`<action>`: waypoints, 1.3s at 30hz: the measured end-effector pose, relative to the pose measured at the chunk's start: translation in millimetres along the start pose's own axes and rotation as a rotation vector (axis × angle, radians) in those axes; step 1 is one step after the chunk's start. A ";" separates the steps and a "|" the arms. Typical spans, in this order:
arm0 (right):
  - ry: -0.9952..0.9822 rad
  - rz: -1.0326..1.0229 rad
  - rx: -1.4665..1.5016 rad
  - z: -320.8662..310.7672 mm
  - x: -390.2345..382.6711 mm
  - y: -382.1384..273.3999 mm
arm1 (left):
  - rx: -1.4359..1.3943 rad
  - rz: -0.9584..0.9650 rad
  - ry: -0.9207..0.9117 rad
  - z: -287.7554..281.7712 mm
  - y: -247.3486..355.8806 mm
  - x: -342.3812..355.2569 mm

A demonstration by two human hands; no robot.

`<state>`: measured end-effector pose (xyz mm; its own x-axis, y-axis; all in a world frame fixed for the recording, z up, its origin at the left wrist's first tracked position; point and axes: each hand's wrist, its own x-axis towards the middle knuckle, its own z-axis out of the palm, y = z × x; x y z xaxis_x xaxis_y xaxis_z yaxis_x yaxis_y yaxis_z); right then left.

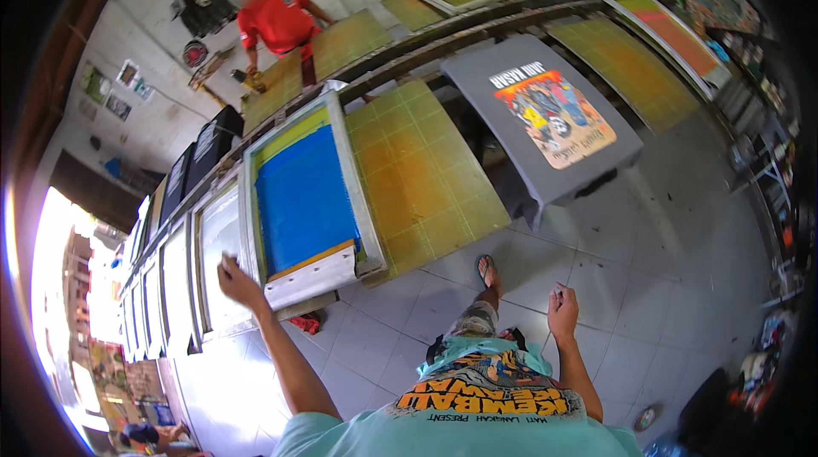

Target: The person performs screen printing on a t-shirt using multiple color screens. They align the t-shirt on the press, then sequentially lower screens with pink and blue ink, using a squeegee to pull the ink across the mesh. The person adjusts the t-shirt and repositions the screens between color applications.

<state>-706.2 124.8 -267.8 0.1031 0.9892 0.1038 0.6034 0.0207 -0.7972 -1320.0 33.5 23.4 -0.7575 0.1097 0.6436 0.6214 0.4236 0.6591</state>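
Observation:
My left hand (239, 283) is raised at the near side of the table row, fingers curled in. It is nearest to a pale screen frame (198, 265) and the screen-printing frame (350, 149) beside it. Blue ink (307, 195) covers most of that screen's mesh, and an orange-brown strip (313, 260) lies across its near end. My right hand (562, 313) hangs over the tiled floor, also curled, apart from the tables. Whatever either hand may hold is hidden or too small to make out.
A grey T-shirt (511, 82) with a colourful print lies on a board at right. Yellow-brown printing boards (426, 176) line the tables. Across them stands a person in a red shirt (277, 18). A red cloth (305, 322) lies on the floor; shelves (780, 193) crowd the right wall.

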 end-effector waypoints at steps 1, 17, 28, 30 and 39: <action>0.008 -0.082 0.009 0.2 18.4 -16.2 | -0.074 -0.010 -0.019 18.7 31.8 3.9; -0.202 -0.567 0.232 101.5 199.6 -221.2 | -0.154 -0.486 -0.672 313.7 26.7 195.9; -0.232 -0.517 0.233 124.5 233.2 -237.5 | 0.233 -0.234 -0.493 462.5 -42.8 326.3; -0.193 -0.472 0.215 119.5 241.1 -233.6 | 0.230 -0.315 -0.478 480.8 -27.1 332.1; -0.130 -0.353 0.162 102.0 273.5 -212.3 | 0.162 -0.312 -0.421 483.2 2.2 321.3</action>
<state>-886.8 405.8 -130.9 -0.1947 0.9272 0.3199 0.4505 0.3743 -0.8106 -1658.8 504.2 43.6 -0.9362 0.2933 0.1936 0.3407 0.6231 0.7040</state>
